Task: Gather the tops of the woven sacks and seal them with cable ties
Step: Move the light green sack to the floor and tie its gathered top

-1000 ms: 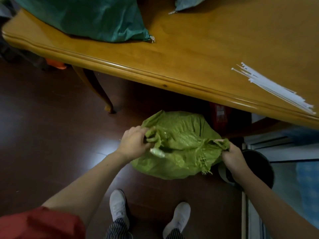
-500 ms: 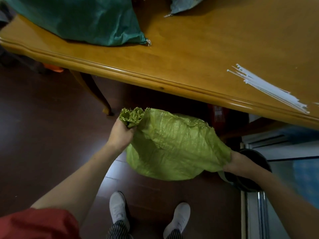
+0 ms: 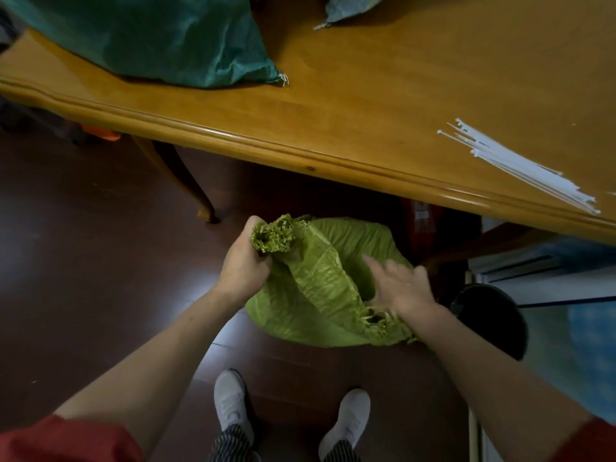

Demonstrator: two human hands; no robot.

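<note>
Three sacks show: a light green sack (image 3: 320, 285) on the floor (image 3: 83, 261) at the centre, a dark green sack (image 3: 166, 38) on the table (image 3: 333, 105) at the upper left, and a grey sack (image 3: 346, 8) at the top edge. One bundle of white cable ties (image 3: 520, 165) lies at the right. The left hand (image 3: 241, 265) grips the light green sack's bunched, frayed top. The right hand (image 3: 405, 290), blurred, is over the crinkled cloth with its fingers straight and spread.

The woven sack (image 3: 320, 288) is lime green, the one on the table (image 3: 173, 38) dark teal. White cable ties (image 3: 520, 168) lie on honey-brown wood (image 3: 366, 105); trousers (image 3: 230, 445) are black-and-white striped.
</note>
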